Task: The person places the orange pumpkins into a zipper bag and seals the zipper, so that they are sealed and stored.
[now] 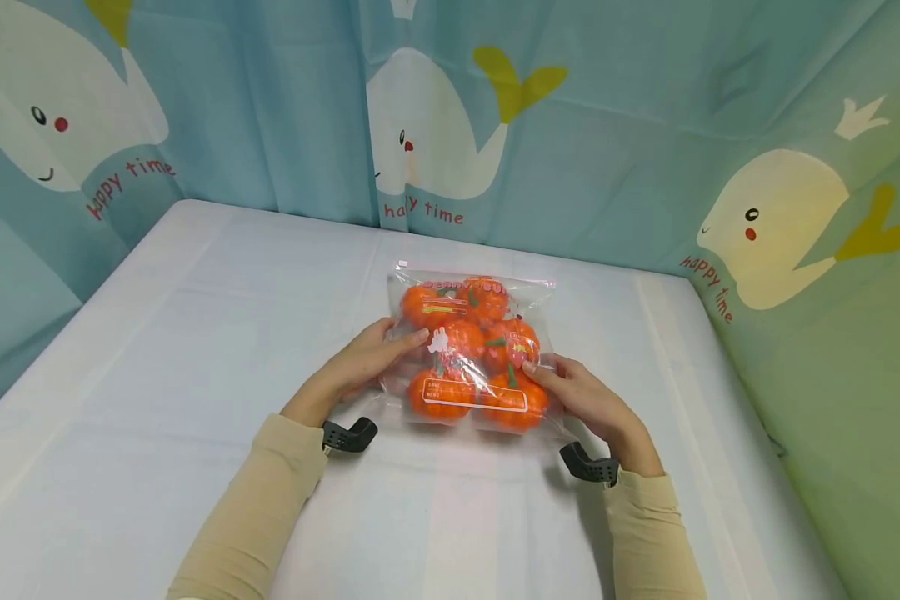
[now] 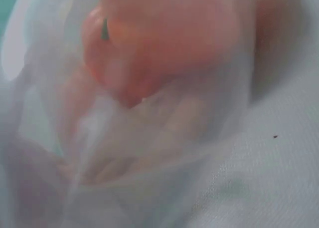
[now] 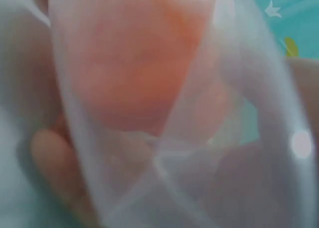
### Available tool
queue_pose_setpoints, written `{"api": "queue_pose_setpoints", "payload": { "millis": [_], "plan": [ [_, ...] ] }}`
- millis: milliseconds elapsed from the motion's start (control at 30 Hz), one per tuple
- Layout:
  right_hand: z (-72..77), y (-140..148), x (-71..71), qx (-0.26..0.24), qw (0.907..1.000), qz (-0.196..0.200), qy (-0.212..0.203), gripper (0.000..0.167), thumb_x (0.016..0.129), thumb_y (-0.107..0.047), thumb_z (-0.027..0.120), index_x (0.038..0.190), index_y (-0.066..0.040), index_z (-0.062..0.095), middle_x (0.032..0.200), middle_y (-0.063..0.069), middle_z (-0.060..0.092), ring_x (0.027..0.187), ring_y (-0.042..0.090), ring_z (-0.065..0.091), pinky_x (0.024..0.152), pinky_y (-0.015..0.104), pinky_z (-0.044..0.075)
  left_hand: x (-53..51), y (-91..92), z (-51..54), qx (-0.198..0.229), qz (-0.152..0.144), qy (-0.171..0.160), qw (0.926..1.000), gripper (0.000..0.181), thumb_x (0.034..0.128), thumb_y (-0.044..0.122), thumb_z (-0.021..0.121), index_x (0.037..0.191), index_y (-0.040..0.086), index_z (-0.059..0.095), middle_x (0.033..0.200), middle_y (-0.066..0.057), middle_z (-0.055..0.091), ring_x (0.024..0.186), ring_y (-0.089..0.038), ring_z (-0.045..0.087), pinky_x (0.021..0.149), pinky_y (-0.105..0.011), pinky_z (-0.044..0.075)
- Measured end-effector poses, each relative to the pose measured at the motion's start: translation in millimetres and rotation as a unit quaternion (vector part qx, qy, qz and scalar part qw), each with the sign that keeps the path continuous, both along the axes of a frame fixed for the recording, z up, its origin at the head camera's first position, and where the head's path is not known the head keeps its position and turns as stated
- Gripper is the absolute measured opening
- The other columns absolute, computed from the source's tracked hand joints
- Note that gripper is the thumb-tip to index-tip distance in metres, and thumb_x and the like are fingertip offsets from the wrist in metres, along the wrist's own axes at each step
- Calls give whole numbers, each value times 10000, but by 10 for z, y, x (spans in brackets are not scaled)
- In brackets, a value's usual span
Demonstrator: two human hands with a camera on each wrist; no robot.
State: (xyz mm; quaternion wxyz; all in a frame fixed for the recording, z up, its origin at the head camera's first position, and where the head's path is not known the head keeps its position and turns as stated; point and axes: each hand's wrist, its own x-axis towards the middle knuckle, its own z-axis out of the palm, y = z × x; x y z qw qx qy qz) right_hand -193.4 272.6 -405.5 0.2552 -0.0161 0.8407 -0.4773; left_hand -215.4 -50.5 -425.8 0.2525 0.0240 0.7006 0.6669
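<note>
A clear plastic zip bag (image 1: 534,293) with printed rabbits and lettering holds several small orange toy pumpkins (image 1: 441,398) with green stems. My left hand (image 1: 371,357) grips its left side, thumb on top of the film and the other fingers underneath. On the right side my right hand (image 1: 588,396) holds the bag the same way, its thumb over a lower pumpkin. Hazy film fills both wrist views, with a blurred pumpkin (image 2: 164,43) behind it in the left one and another pumpkin (image 3: 134,83) in the right one. Most fingers are hidden under the bag.
The bag is over a table with a pale striped cloth (image 1: 270,275). Behind and to the sides hangs a blue-green curtain (image 1: 615,125) printed with white whales. Each wrist carries a black camera mount (image 1: 351,435).
</note>
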Motion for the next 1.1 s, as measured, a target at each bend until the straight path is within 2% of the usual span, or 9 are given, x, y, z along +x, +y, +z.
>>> {"api": "queue_pose_setpoints", "payload": {
  "millis": [67,200,367,433,567,733,867,967,1100],
  "plan": [
    [-9,-2,0,17,10000,29,-41,613,974,-521,533,1328,-22,498,1031,68,653,898,173,592,767,259,500,-1,-4,-8,-4,-24,-50,10000,885,920,502,640,1550,77,187,1439,-158,515,1250,-320,584,921,-416,554],
    [-15,-21,9,154,9998,38,-71,553,960,-524,558,1195,-23,545,848,11,606,680,148,508,582,244,427,1,14,-24,-361,31,42,9993,901,893,483,686,1549,79,220,1452,-146,492,1233,-308,573,974,-429,526],
    [3,-37,26,422,9989,177,-99,544,955,-543,554,1129,-29,587,814,21,591,623,168,519,567,277,467,18,11,7,-1182,93,191,9928,1005,858,541,700,1564,54,175,1486,-172,450,1261,-315,546,1048,-480,469],
    [18,-30,35,561,9979,311,-59,534,965,-536,540,1137,-35,600,842,44,604,653,188,561,599,304,511,24,-12,41,-1673,54,358,9852,1025,853,578,684,1564,43,175,1480,-189,457,1234,-313,562,1033,-478,481],
    [54,-1,68,667,9962,502,247,469,992,-447,541,1164,-16,606,870,93,628,722,219,619,661,347,563,64,-89,102,-2489,-74,559,9669,1020,857,612,654,1563,45,183,1401,-182,543,1023,-261,661,876,-410,561],
    [127,39,100,737,9943,469,611,440,1001,-380,555,1198,11,603,922,136,667,783,228,658,692,350,578,135,-198,188,-3075,-437,740,9477,985,870,602,640,1550,28,216,1389,-176,555,915,-232,663,888,-414,544],
    [229,92,116,1020,9883,314,1086,399,1007,-340,552,1195,7,614,984,174,688,822,256,675,694,338,583,153,-265,334,-3490,-762,1189,9264,898,925,562,579,1529,-19,255,1435,-234,510,1138,-333,626,1001,-511,489],
    [321,112,112,1269,9789,147,1593,370,1009,-308,553,1198,4,617,1040,196,692,863,292,677,702,326,579,137,-300,475,-3615,-792,1594,9152,818,962,501,553,1525,-21,271,1462,-241,482,1290,-379,531,1044,-546,450],
    [436,86,89,1646,9621,26,2174,384,1011,-342,543,1220,-29,615,1140,174,683,942,322,677,770,367,567,101,-320,617,-3661,-836,2260,8988,774,979,465,555,1534,4,274,1497,-217,438,1342,-371,480,1082,-549,413]
  ]
}}
